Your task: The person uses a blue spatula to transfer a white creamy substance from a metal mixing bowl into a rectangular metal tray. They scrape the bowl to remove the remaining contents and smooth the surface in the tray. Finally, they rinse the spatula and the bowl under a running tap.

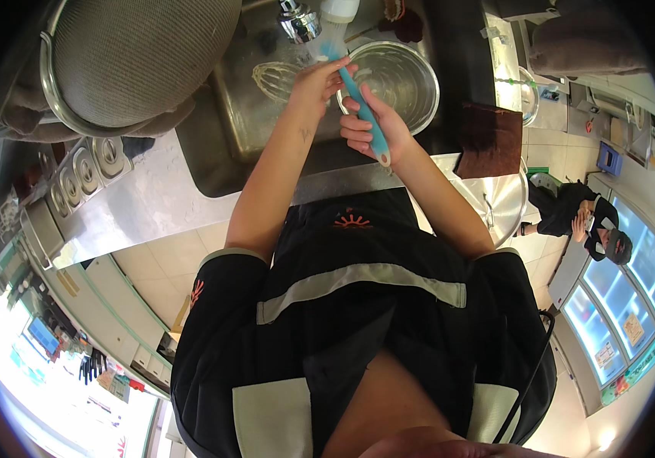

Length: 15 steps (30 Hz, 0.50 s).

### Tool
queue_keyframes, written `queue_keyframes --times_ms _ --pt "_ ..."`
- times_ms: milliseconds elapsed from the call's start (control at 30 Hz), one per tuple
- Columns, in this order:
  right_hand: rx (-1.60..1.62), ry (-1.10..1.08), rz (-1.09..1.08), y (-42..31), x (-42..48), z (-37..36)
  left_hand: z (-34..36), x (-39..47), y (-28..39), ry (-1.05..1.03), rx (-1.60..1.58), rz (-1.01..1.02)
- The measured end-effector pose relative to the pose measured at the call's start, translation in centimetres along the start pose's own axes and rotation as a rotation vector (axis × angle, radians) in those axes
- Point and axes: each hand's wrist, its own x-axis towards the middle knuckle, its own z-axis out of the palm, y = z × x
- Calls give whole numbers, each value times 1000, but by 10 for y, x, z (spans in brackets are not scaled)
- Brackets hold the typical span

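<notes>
A light-blue spatula [368, 114] slants across the front of the sink, the hole at its handle end towards me. My right hand [382, 123] is wrapped around the handle. At the neck, my left hand [323, 83] has its fingers on both sides of the spatula, close to its head. Water runs from a white tap nozzle [340, 10] over the head and blurs it. Just right of my left hand, a round metal bowl [427, 106] shows whitish smears inside. A wire whisk [274, 80] with pale residue lies left of that hand.
The stainless sink [218, 137] surrounds these things. A large mesh strainer [138, 63] looms at upper left, near lidded metal containers [89, 169]. A chrome fitting [300, 24] hangs by the nozzle. A brown cloth-like sheet [490, 140] lies right. Another person [579, 217] is farther right.
</notes>
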Motion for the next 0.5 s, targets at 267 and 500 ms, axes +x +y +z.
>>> queue_keyframes --times_ms 267,500 --pt "-713 629 -272 18 -4 -20 7 -9 -10 58 269 153" --pt "-760 652 -334 21 -2 -14 11 -6 -9 51 279 196"
